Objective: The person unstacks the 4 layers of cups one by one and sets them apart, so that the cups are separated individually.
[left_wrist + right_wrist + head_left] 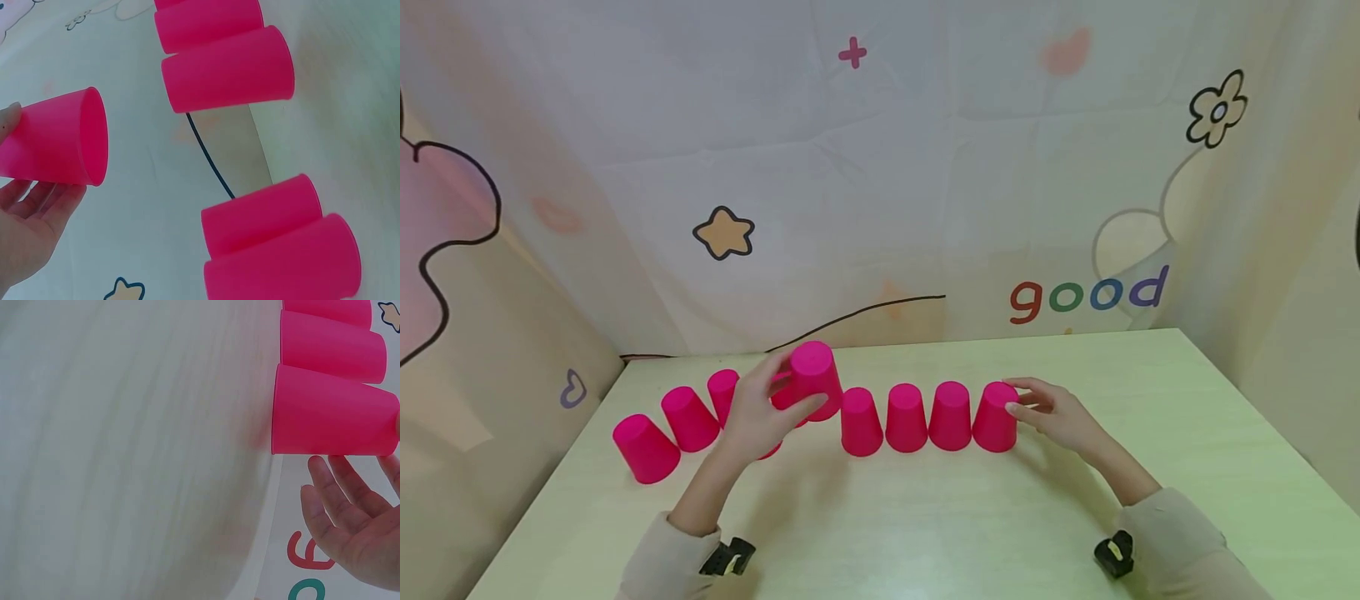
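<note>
Plain, loose sleeves in pale greyish beige were worn, the left sleeve [677,550] and right sleeve [1176,533] both ended short of the wrist. By each cuff, a compact black wrist-worn device [727,557] [1114,554] was seen, marked with pale yellow.

Passing room across near tabletop [925,525]; pink cups [907,420] in the way beyond.

A curtained booth, with cartoon-printed cloth [895,192] around a pale table [940,517].

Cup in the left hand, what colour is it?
The cup is bright pink, clearest in the left wrist view.
</note>
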Demonstrator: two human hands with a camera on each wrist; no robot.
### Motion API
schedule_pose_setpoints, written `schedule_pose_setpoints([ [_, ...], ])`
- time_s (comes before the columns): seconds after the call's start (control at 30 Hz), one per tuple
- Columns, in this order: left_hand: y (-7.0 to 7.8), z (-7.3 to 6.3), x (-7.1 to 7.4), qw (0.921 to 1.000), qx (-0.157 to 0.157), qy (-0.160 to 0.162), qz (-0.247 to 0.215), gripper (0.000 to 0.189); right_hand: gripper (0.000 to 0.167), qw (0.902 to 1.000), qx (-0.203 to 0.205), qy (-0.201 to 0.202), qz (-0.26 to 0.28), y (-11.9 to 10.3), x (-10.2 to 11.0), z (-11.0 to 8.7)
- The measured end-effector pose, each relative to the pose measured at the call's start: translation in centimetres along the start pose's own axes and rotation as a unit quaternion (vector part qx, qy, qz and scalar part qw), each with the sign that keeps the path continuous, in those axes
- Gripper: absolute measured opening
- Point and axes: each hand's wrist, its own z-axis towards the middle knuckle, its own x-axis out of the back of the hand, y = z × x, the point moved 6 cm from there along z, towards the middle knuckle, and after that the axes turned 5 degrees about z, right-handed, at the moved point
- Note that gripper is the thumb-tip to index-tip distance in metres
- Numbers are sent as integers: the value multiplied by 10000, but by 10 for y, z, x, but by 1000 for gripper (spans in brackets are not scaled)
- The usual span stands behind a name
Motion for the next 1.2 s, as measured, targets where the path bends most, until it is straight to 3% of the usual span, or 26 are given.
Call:
schedule_pose_setpoints([
  [0.3, -38, -5, 15, 9993, 267, 114, 218, 59, 49, 10000, -5, -4, 16, 0, 0, -1],
  [0.63, -46, -16, 38, 9966, 263, 288, 724, 60, 49, 10000, -19, -3, -18, -2, 0, -1],
  [1.2, -64, -36, 74, 9910, 550, 677, 1012, 57, 48, 10000, 19, 12, -4, -3, 0, -1],
])
